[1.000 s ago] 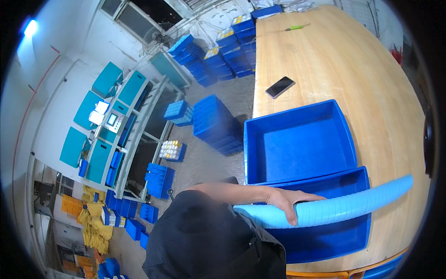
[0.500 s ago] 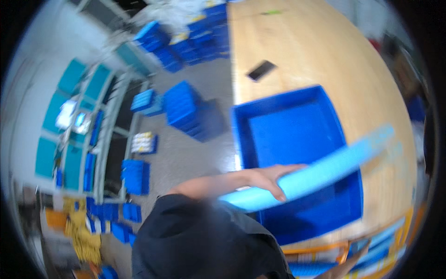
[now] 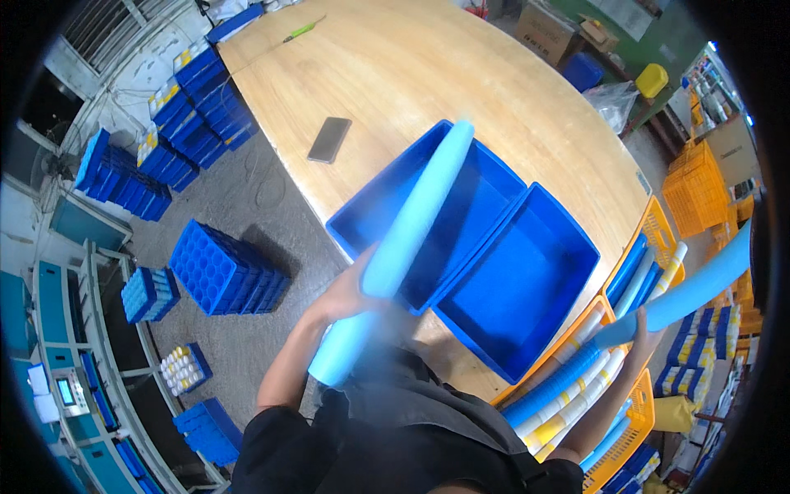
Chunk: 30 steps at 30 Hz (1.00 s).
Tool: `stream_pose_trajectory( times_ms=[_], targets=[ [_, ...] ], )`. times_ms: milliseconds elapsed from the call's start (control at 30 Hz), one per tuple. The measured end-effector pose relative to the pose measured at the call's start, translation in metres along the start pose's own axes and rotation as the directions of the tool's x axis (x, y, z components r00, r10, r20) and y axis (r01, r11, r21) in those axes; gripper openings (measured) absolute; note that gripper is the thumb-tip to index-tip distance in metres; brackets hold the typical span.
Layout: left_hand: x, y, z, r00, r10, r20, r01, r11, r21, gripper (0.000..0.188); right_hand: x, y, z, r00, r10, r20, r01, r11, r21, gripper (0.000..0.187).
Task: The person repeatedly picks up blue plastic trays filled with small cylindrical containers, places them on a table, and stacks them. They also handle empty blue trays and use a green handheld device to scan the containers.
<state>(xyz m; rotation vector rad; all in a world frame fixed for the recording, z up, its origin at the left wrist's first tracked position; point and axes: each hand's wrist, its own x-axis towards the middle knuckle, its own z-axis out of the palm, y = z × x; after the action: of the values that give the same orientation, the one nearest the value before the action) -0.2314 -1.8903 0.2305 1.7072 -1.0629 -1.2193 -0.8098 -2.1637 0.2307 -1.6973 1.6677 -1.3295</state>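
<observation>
My left hand point(image 3: 350, 288) is wrapped round a long light blue tube point(image 3: 415, 210) near its lower end. The tube slants up and away over the far one of two shallow blue trays point(image 3: 354, 202). The nearer blue tray point(image 3: 518, 288) lies right beside it on the wooden table, with its inside bare. Out to the right, my right hand point(image 3: 646, 333) is closed on another blue tube point(image 3: 699, 284), raised above an orange crate point(image 3: 646, 403). Blue, white and yellow rolls point(image 3: 568, 395) lie below it in the crate.
A phone point(image 3: 330, 140) and a green pen-like tool point(image 3: 300, 31) lie on the wooden table point(image 3: 461, 74). Stacked blue crates point(image 3: 226, 267) stand on the floor to the left, with shelving beyond. At the right are stacked orange crates point(image 3: 699, 177) and a cardboard box point(image 3: 543, 33).
The view has turned toward the right. The tube in my left hand has swung from pointing right to pointing away from me. My right hand now shows, holding a second blue tube.
</observation>
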Motion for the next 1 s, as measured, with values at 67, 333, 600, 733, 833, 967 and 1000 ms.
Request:
stream_pose_trajectory(
  times_ms=[67,333,600,733,833,967,1000],
  targets=[
    [-0.022,-0.007,-0.022,1.0,0.003,0.029,-0.005,0.996,0.085,0.116,-0.015,-0.037,0.02,0.99,0.019,0.137,-0.017,1.0,-0.017,0.057],
    [-0.05,-0.067,-0.05,0.961,0.186,0.203,-0.159,0.977,-0.142,0.095,-0.09,-0.066,0.139,0.896,-0.202,0.394,0.286,0.944,-0.165,0.085],
    [-0.059,-0.129,-0.037,0.93,0.211,-0.302,-0.207,0.977,0.044,0.068,-0.077,-0.031,0.232,0.495,-0.367,0.787,0.63,0.776,-0.035,0.064],
    [-0.143,-0.212,-0.061,0.888,-0.077,-0.453,-0.131,0.903,-0.409,0.058,-0.044,-0.01,0.25,0.284,-0.437,0.853,0.936,0.317,-0.15,0.05],
    [-0.233,-0.283,-0.08,0.725,-0.278,-0.631,-0.152,0.828,-0.539,0.052,-0.05,-0.064,0.279,0.603,-0.528,0.598,0.795,0.456,-0.399,0.046],
    [-0.34,-0.359,-0.114,0.461,-0.555,-0.692,-0.029,0.771,-0.637,0.048,-0.118,-0.209,0.362,0.782,-0.557,0.28,0.619,0.747,-0.242,0.042],
    [-0.367,-0.374,-0.128,0.424,-0.575,-0.699,-0.044,0.758,-0.651,0.048,-0.145,-0.248,0.388,0.796,-0.549,0.256,0.593,0.792,-0.143,0.041]
  ],
)
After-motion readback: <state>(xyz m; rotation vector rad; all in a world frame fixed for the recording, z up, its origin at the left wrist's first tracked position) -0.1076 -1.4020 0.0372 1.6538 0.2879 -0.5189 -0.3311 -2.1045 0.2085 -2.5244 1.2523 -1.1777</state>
